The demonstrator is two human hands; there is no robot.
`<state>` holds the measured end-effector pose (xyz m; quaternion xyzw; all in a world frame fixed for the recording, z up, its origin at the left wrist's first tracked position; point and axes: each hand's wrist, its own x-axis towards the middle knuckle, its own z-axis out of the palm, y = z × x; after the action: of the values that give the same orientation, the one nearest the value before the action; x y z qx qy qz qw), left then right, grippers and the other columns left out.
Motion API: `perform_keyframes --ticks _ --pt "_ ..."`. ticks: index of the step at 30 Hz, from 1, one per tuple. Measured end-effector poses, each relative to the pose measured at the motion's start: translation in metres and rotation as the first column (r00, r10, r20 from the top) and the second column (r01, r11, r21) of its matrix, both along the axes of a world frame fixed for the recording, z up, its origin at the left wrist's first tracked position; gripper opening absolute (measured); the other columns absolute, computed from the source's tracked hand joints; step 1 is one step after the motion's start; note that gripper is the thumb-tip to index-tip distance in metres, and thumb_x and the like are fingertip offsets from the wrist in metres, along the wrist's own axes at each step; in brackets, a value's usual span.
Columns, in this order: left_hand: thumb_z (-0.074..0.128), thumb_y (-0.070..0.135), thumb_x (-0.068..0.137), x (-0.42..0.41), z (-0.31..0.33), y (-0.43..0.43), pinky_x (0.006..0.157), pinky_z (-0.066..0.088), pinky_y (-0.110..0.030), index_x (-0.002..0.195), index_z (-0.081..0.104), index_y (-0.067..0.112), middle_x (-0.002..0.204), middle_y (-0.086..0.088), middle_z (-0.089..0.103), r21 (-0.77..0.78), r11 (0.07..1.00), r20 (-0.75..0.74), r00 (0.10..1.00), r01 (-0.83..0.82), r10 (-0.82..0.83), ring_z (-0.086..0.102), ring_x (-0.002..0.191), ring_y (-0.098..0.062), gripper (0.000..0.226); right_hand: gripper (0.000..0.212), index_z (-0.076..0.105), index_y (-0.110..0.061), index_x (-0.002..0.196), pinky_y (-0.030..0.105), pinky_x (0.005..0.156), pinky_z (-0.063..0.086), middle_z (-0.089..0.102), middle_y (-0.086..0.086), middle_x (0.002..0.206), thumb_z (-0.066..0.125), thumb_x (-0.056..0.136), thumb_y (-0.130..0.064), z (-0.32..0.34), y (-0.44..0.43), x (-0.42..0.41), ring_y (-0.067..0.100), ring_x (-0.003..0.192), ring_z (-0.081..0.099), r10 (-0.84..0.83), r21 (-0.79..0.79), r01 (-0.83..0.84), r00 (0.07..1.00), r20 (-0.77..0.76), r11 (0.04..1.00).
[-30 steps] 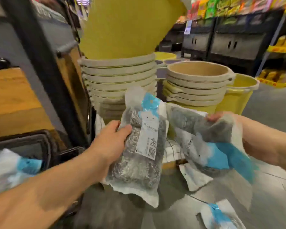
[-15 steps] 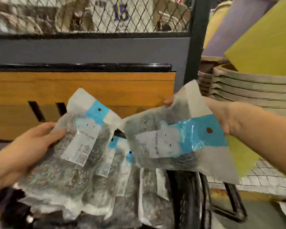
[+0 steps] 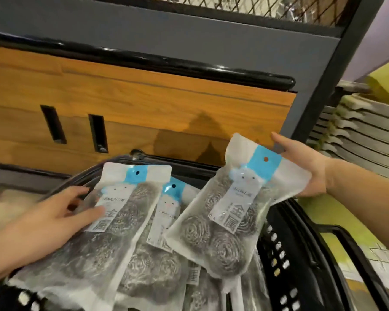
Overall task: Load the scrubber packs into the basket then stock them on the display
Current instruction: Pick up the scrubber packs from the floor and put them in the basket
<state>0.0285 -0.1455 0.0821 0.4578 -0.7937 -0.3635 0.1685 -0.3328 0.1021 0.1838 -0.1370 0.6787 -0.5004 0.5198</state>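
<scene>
Gripping raised pack (image 3: 231, 212) in right hand (image 3: 308, 171), left hand (image 3: 50, 223) pinching lower pack (image 3: 99, 254) atop basket (image 3: 288, 250)

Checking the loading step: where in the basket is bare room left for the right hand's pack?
Bare room shows only by the basket's far rim: a dark strip behind the middle pack, and a corner beyond the left hand holding the left pack. The centre is crowded with overlapping packs. Space below the held pack in the right hand is hidden.

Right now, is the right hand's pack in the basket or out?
Out: the right hand holds the pack by its top, over packs lying in the basket.
</scene>
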Motion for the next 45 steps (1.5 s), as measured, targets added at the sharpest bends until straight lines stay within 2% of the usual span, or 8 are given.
perform_keyframes --ticks 4,7,9,12,23,33,40,45 --pt "0.036 0.107 0.037 0.004 -0.003 0.007 0.097 0.044 -0.038 0.103 0.044 0.064 0.120 0.016 0.055 -0.125 0.984 0.130 0.985 0.129 -0.113 0.051 0.109 -0.008 0.079 0.095 0.058 -0.023 0.135 0.042 0.108 0.043 0.059 0.008 0.141 0.048 0.067 -0.089 0.007 0.005 0.013 0.025 0.124 0.059 0.105 0.115 -0.053 0.858 -0.503 0.992" --pt "0.029 0.108 0.037 -0.002 -0.001 0.019 0.105 0.037 -0.035 0.112 0.039 0.064 0.128 0.017 0.044 -0.162 0.970 0.158 0.975 0.181 -0.156 0.043 0.117 -0.006 0.088 0.083 0.035 -0.038 0.151 0.024 0.102 0.041 0.040 -0.015 0.154 0.061 0.079 -0.071 -0.017 0.006 0.038 0.004 0.129 0.046 0.322 0.233 -0.266 0.368 -0.872 0.935" --pt "0.025 0.108 0.038 -0.008 0.001 0.027 0.111 0.032 -0.036 0.129 0.038 0.059 0.136 0.015 0.040 -0.152 0.964 0.236 0.955 0.217 -0.178 0.040 0.130 -0.012 0.105 0.084 0.020 -0.040 0.156 0.040 0.117 0.033 0.027 -0.010 0.163 0.051 0.086 -0.073 -0.044 0.002 0.048 0.007 0.143 0.033 0.456 0.431 -0.383 -0.029 -0.890 0.817" --pt "0.021 0.106 0.041 -0.016 0.007 0.035 0.117 0.027 -0.042 0.148 0.028 0.051 0.157 0.008 0.025 -0.132 0.959 0.381 0.906 0.249 -0.183 0.025 0.146 -0.022 0.121 0.085 0.007 -0.045 0.157 0.054 0.124 0.000 -0.004 -0.005 0.169 0.042 0.086 -0.077 -0.074 -0.005 0.054 0.016 0.155 0.002 0.524 0.561 -0.389 -0.207 -0.826 0.730" --pt "0.008 0.107 0.042 -0.044 0.059 0.082 0.118 0.026 -0.044 0.152 0.026 0.040 0.160 0.003 0.029 -0.334 0.892 0.470 0.874 0.305 -0.123 0.024 0.147 -0.023 0.131 0.086 0.002 -0.043 0.158 0.058 0.122 -0.002 -0.007 -0.005 0.169 0.042 0.089 -0.075 -0.067 0.021 0.064 0.022 0.156 -0.001 0.410 0.451 -0.400 -0.187 -0.893 0.798" --pt "0.038 0.087 0.073 -0.254 0.086 0.310 0.106 0.032 -0.028 0.144 0.044 0.029 0.148 0.007 0.045 -0.416 0.627 0.252 0.746 0.658 -0.616 0.042 0.135 -0.013 0.092 0.080 0.031 -0.031 0.154 0.043 0.108 0.043 0.044 -0.002 0.153 0.045 0.086 -0.070 -0.042 0.293 -0.036 0.022 0.138 0.045 0.124 0.124 -0.011 -0.012 -0.992 0.992" --pt "0.054 0.068 0.084 -0.377 0.011 0.518 0.105 0.028 -0.024 0.145 0.040 0.031 0.154 0.007 0.037 -0.195 0.412 0.224 0.449 0.890 -0.865 0.036 0.139 -0.013 0.072 0.071 0.039 -0.024 0.150 0.038 0.103 0.045 0.050 0.001 0.143 0.061 0.089 -0.053 -0.142 0.555 -0.077 0.022 0.127 0.051 0.133 0.255 0.477 0.274 -0.952 0.841" --pt "0.056 0.062 0.087 -0.415 -0.074 0.600 0.106 0.032 -0.027 0.146 0.039 0.027 0.153 0.001 0.039 -0.009 0.328 0.306 0.315 0.945 -0.898 0.039 0.138 -0.018 0.071 0.072 0.033 -0.026 0.152 0.041 0.104 0.045 0.044 0.004 0.149 0.058 0.090 -0.054 -0.243 0.660 -0.090 0.029 0.133 0.046 0.230 0.527 0.537 0.524 -0.820 0.658"
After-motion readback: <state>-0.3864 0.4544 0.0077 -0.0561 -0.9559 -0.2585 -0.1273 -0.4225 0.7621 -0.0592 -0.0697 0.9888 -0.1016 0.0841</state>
